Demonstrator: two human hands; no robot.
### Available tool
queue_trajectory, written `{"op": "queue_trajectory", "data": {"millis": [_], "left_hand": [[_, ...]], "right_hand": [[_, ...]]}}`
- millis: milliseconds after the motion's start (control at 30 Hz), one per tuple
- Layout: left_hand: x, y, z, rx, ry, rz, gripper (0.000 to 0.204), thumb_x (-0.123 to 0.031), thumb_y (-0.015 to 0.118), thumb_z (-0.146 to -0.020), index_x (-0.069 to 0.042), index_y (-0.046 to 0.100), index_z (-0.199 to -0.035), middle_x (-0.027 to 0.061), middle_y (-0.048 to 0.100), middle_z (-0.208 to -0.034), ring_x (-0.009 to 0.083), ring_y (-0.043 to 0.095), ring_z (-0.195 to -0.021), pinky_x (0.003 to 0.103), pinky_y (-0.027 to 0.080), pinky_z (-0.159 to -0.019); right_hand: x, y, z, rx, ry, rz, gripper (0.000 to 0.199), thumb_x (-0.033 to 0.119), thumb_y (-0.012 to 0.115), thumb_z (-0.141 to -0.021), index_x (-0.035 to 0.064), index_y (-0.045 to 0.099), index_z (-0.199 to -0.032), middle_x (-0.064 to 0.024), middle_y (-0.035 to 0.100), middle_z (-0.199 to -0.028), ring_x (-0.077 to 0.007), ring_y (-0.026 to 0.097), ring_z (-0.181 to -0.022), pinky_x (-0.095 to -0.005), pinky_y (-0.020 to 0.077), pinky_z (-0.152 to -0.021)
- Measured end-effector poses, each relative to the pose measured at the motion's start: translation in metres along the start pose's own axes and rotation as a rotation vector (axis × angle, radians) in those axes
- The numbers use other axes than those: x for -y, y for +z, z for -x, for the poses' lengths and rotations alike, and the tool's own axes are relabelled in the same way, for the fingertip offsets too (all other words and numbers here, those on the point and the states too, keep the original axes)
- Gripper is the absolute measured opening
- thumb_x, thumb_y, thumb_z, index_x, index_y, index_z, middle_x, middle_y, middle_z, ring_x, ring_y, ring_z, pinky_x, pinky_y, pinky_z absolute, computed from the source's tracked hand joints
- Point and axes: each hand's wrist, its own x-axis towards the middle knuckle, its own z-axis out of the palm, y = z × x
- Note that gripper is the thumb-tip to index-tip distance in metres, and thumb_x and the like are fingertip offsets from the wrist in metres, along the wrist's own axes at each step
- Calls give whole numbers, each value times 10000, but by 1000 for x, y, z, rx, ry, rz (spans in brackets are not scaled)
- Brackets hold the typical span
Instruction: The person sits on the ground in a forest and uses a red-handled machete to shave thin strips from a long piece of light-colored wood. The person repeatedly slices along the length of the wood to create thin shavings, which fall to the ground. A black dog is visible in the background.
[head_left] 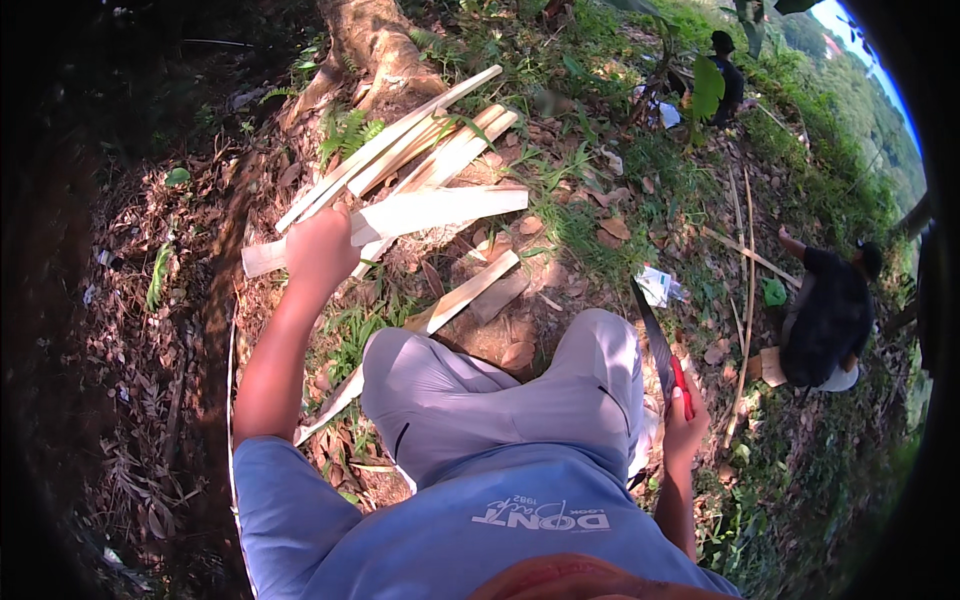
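Note:
My left hand (322,250) is closed around a pale, flat wooden slat (440,207), which lies crosswise over other wood at the left. One end sticks out left of the fist; the wider end reaches right. In my right hand (684,425), beside my right knee, is a red-handled tool with a long dark tapering blade (656,335). Its tip points away from me; whether it is a knife or a saw I cannot tell. Just beyond the held slat lies a bundle of split wooden strips (400,160). Another strip (465,292) runs beside my left knee.
A tree trunk (375,45) rises behind the strips. Thin poles (745,300) lie to the right, near a clear plastic packet (657,287). One person in dark clothes (828,315) sits at the right; another (727,80) is farther off. Leaves and grass cover the slope.

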Motion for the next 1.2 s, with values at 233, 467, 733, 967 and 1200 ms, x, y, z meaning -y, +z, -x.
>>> {"op": "queue_trajectory", "data": {"millis": [233,467,733,967,1200], "left_hand": [[-14,-9,5,32,44,-174,178,-102,746,-854,-17,721,-1009,134,774,-854,317,792,-794,432,624,-694],[-57,-37,-18,-97,437,-425,248,-89,776,-840,-79,656,-1056,59,758,-864,227,793,-767,374,610,-694],[-106,-72,-45,-73,468,-496,206,-111,796,-839,-86,651,-982,46,738,-831,204,786,-767,325,591,-680],[-133,-73,-29,-192,535,-547,209,-134,806,-820,-85,664,-965,42,726,-831,190,775,-746,319,600,-688],[-129,-76,-28,-89,374,-431,183,-86,784,-769,-67,679,-918,94,763,-806,247,796,-723,350,631,-669]], "right_hand": [[47,23,6,110,-134,-17,455,125,635,-1089,-48,612,-1508,-136,776,-1218,-136,697,-997,-296,548,-925],[108,70,-6,245,-483,25,461,89,716,-1025,-4,650,-1472,-141,773,-898,-190,738,-719,-319,567,-687],[152,154,-42,241,-712,-173,555,164,771,-991,111,627,-1525,-176,784,-907,-334,730,-649,-389,570,-607],[188,227,-60,223,-944,-280,580,186,773,-974,48,624,-1517,-148,740,-810,-313,727,-654,-396,559,-602],[185,257,-59,212,-909,-340,608,230,774,-951,130,628,-1532,-170,795,-1053,-348,751,-726,-442,622,-678]]}}
